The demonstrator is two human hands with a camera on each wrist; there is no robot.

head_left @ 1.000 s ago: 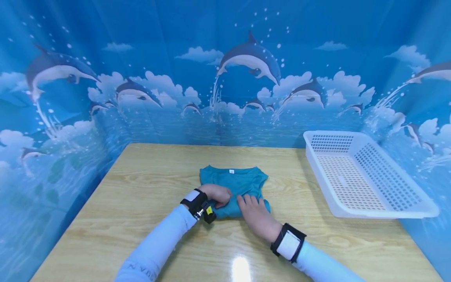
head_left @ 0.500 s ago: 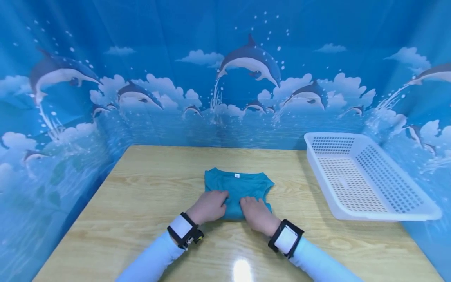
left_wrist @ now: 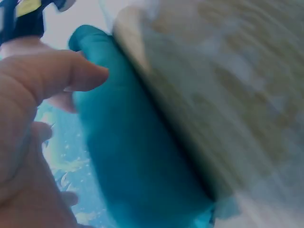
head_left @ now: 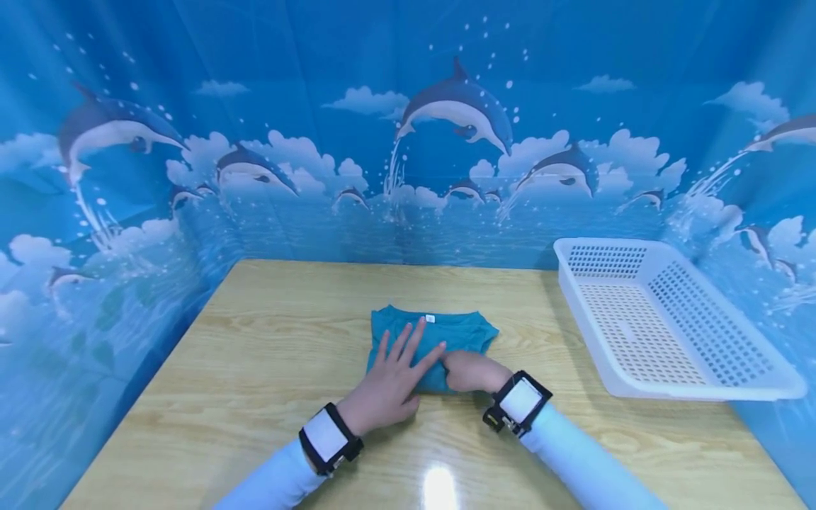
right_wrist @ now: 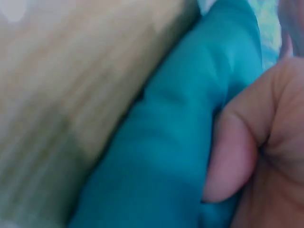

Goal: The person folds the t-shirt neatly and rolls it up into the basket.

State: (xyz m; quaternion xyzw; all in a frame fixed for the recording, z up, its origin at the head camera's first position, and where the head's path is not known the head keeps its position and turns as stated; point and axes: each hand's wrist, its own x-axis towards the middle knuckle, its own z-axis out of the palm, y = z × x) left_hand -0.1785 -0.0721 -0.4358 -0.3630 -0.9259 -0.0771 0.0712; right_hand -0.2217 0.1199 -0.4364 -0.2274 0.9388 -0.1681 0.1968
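Observation:
A teal garment (head_left: pixel 465 333), which looks like a shirt, lies on the table with a small white label at its neckline. Its near part is rolled into a thick fold, seen up close as the teal roll (left_wrist: pixel 128 142) in the left wrist view. My left hand (head_left: pixel 385 389) has its fingers spread and straight over the left part of the cloth. On the right side, my right hand (head_left: pixel 474 372) has curled fingers and grips the fold. The right wrist view shows the thumb (right_wrist: pixel 232 161) pressed into the fabric; its other fingertips are hidden.
A white perforated plastic basket (head_left: pixel 701 392) stands at the table's right side. The wood-grain table (head_left: pixel 287 319) extends around the garment. A blue dolphin-print curtain (head_left: pixel 306 85) hangs behind and along the sides.
The left hand has gone from curled on the roll to spread flat over the cloth. The right hand has turned inward and curled its fingers. The garment has shifted slightly right.

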